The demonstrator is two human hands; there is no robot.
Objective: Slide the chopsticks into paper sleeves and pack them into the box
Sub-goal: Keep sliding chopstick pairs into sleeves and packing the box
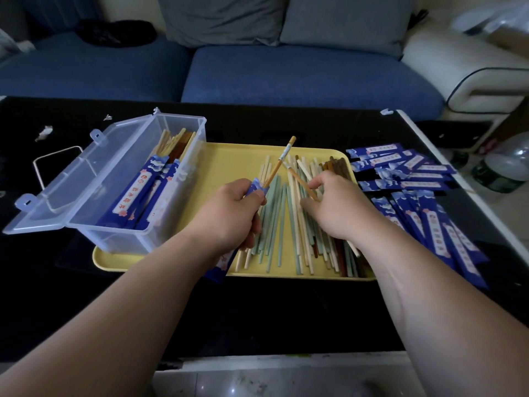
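My left hand (232,216) grips a blue paper sleeve (226,262) over the yellow tray (229,159). One orange chopstick (282,159) stands in the sleeve, its top sticking out toward the sofa. My right hand (332,207) pinches a second orange chopstick (300,181) above the heap of loose chopsticks (286,224) in green, cream and brown. The clear plastic box (160,184) stands on the tray's left end with its lid (65,179) open to the left. Several sleeved pairs lean inside it.
A spread of empty blue sleeves (415,190) lies on the black table (257,310) right of the tray. Paper scraps (45,131) sit at the far left. A blue sofa (257,75) runs behind the table, and bottles (501,167) stand on the floor at right.
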